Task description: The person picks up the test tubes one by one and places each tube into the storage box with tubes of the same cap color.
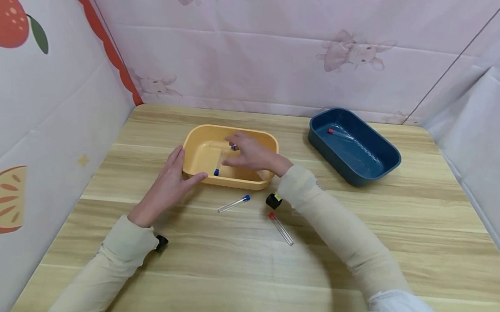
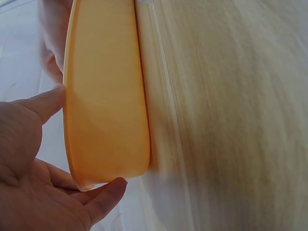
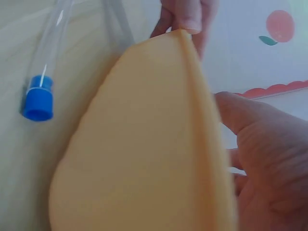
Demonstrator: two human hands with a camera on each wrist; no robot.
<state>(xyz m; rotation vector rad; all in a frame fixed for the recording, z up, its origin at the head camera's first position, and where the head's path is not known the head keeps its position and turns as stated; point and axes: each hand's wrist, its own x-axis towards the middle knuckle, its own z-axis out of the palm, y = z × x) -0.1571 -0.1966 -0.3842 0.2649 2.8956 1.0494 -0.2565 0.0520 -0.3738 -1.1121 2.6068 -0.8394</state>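
Observation:
My left hand (image 1: 170, 177) holds the left end of a yellow plastic basin (image 1: 230, 181). Its thumb lies on the near rim and its fingers go round the end wall. Inside the basin reaches my right hand (image 1: 251, 152), thumb and forefinger apart. A blue cap (image 1: 233, 147) shows between those fingers, its tube partly hidden. Nearer the front wall lies another blue-capped test tube (image 1: 218, 168). On the table in front are a blue-capped test tube (image 1: 234, 204) and a red-capped one (image 1: 281, 229). The basin wall blocks the right wrist view of the fingertips.
A dark blue basin (image 1: 337, 160) stands at the back right with a red-capped tube (image 1: 338, 133) in it. Black wrist cameras (image 1: 273, 201) sit under both wrists. Behind the wooden table (image 1: 221, 276) hangs a printed cloth (image 1: 271, 59).

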